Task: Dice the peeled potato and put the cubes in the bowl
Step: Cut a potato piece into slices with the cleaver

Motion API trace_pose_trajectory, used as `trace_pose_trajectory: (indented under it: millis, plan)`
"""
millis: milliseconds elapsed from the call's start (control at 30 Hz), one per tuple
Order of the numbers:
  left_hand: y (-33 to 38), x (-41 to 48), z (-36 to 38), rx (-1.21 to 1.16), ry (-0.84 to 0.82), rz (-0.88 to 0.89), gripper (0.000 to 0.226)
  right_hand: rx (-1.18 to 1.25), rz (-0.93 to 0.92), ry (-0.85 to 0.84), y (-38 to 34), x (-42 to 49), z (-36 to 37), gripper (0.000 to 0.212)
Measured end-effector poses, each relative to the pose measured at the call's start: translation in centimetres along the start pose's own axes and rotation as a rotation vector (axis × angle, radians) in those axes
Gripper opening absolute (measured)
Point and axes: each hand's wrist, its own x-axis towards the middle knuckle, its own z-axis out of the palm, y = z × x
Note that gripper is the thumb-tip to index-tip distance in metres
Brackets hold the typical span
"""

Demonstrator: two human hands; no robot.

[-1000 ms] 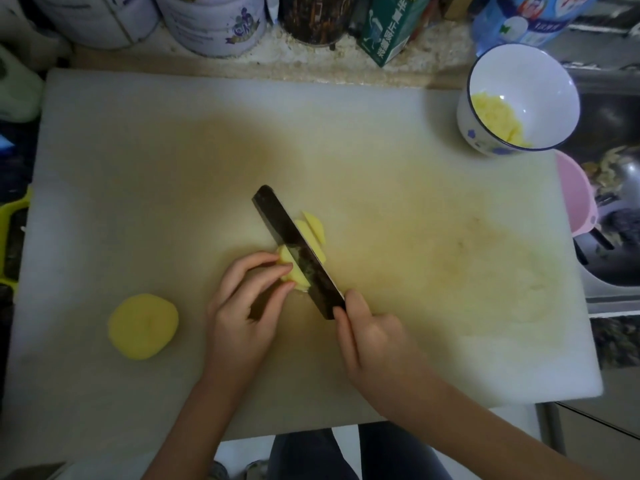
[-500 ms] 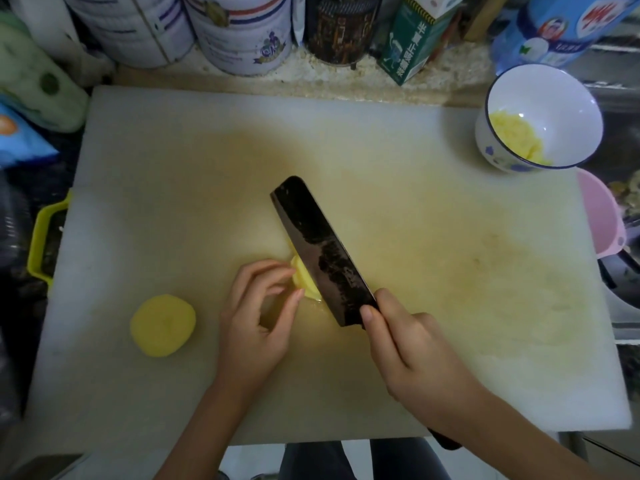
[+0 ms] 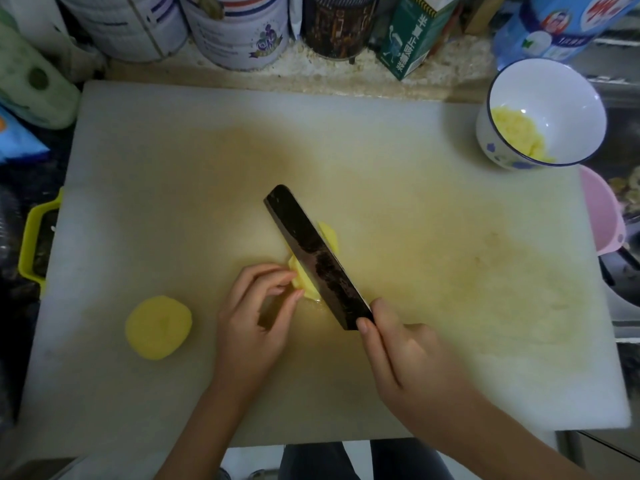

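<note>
Left hand (image 3: 256, 320) against potato piece (image 3: 302, 279); right hand (image 3: 408, 358) beside, on knife (image 3: 317, 258).

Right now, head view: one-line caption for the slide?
Right hand holds knife against potato slices held by left hand; potato half waits on the board, cubes in the bowl.

White tins (image 3: 239, 32), a dark canister (image 3: 337, 26) and a green carton (image 3: 412, 39) are lined along the bench (image 3: 311, 76) at the back. A pink container (image 3: 602, 216) is seen at the right and a yellow handle (image 3: 31, 237) at the left.
</note>
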Motion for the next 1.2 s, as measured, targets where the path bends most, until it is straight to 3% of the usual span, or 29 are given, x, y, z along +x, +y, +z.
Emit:
trace_pose_trajectory:
  millis: [633, 867, 1100, 1200]
  plan:
    - [-0.08, 0.04, -0.11, -0.022, 0.011, -0.018, 0.018, -0.035, 0.027, -0.013, -0.16, -0.08, 0.69, 0.024]
    - [0.07, 0.05, -0.14, -0.021, -0.005, -0.039, 0.020, -0.081, 0.029, 0.007, -0.47, -0.05, 0.65, 0.009]
    - [0.03, -0.02, -0.03, -0.008, 0.010, -0.022, 0.021, -0.095, 0.051, -0.036, -0.35, -0.10, 0.60, 0.021]
    - [0.04, -0.01, -0.07, -0.020, 0.019, -0.022, 0.020, -0.099, 0.041, -0.042, -0.55, -0.07, 0.51, 0.017]
